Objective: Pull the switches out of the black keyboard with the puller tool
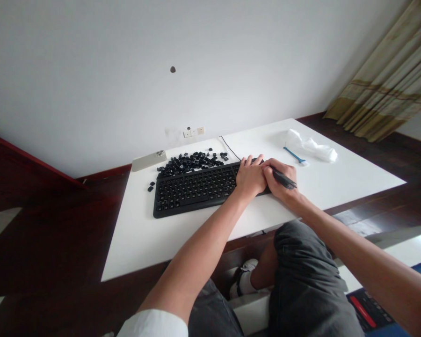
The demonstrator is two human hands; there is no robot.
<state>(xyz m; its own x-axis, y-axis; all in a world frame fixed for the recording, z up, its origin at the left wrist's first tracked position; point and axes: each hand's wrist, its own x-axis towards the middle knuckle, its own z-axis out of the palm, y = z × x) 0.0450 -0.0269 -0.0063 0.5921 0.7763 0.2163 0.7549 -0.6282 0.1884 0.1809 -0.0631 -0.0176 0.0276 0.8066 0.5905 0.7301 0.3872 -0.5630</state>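
A black keyboard lies on the white table, its keycaps off and the key sockets bare across the part I can see. My left hand rests flat on the keyboard's right part with its fingers spread. Right beside it, my right hand is closed around a slim black tool, whose back end sticks out toward me. The tool's tip is hidden behind my fingers, over the keyboard's right end. Behind the keyboard is a heap of loose black keycaps, with a few scattered around it.
A phone lies at the table's back left. On the right are a blue-handled brush and a crumpled clear plastic bag. The keyboard's cable runs toward the wall. My knees are below the white table's front edge.
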